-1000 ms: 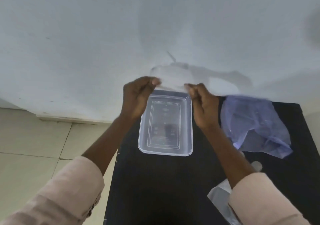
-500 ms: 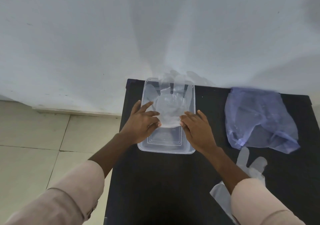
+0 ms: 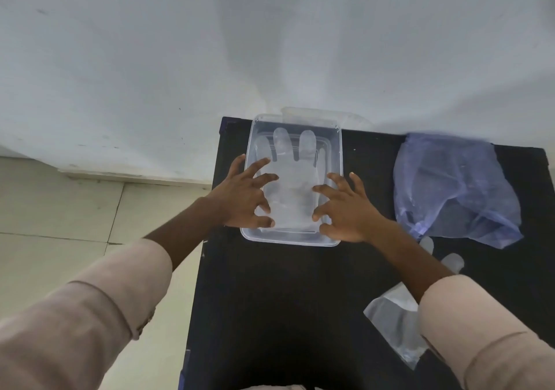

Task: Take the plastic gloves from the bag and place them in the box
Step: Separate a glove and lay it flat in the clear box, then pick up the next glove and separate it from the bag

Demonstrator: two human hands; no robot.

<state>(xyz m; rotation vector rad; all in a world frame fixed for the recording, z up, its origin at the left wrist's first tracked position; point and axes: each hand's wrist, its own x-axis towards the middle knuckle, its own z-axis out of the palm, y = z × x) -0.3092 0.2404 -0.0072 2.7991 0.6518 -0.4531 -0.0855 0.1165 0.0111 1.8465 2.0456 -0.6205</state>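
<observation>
A clear plastic glove (image 3: 292, 179) lies flat inside the transparent rectangular box (image 3: 338, 149), fingers pointing toward the wall. My left hand (image 3: 243, 200) rests over the box's left rim with spread fingers, fingertips at the glove's left edge. My right hand (image 3: 345, 209) sits over the box's right near corner, fingers spread, fingertips at the glove's right edge. The crumpled bluish plastic bag (image 3: 453, 185) lies to the right of the box. A second clear glove (image 3: 399, 320) lies on the table near my right sleeve, partly hidden by my forearm.
The box, bag and glove rest on a small black table (image 3: 285, 314) pushed against a white wall (image 3: 270, 44). A clear lid (image 3: 318, 115) peeks out behind the box. Tiled floor (image 3: 60, 215) lies beyond the table's left edge.
The glove went from being held up above the box to lying flat inside it. Both hands came down and now spread their fingers at its edges.
</observation>
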